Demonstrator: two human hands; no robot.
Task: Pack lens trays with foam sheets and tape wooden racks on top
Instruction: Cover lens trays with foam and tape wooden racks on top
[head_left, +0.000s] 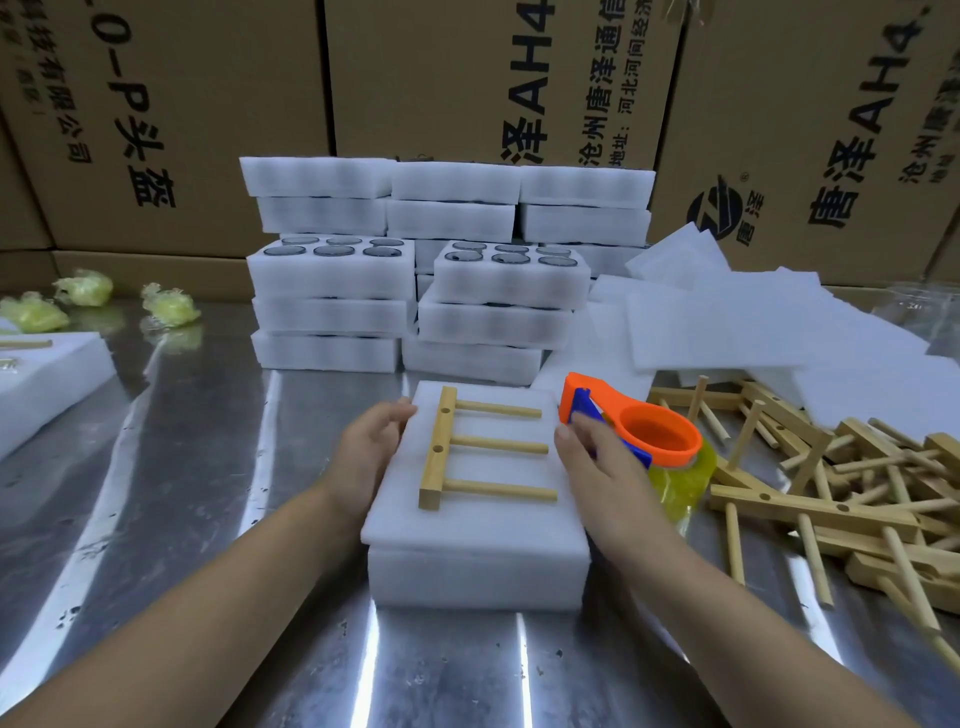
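**Rack's sitting on the foam, tape not on yet**

The wooden rack (493, 445) is lying flat on a foam sheet (467, 525), with its three pegs pointing right. That sheet covers a foam tray (478, 577) at the front middle of the shiny metal tabletop (208, 467).

The left hand (366, 452) is against the sheet's left edge, fingers straight and together. The right hand (597, 457) is at the sheet's right edge, right up against the orange and blue tape dispenser (639, 431) with its yellow roll. The fingers look curled onto the blue part, but honestly I can't tell if they're actually gripping it.

Just behind are stacks of foam trays (332, 312), and the top ones on the two front stacks show round dark lenses (327, 251). Loose foam sheets (727, 312) are heaped to the right, with a messy pile of spare racks (831, 493) in front of them. A few yellow-green plastic wads (85, 288) sit far left, and cardboard boxes (467, 78) run along the back.
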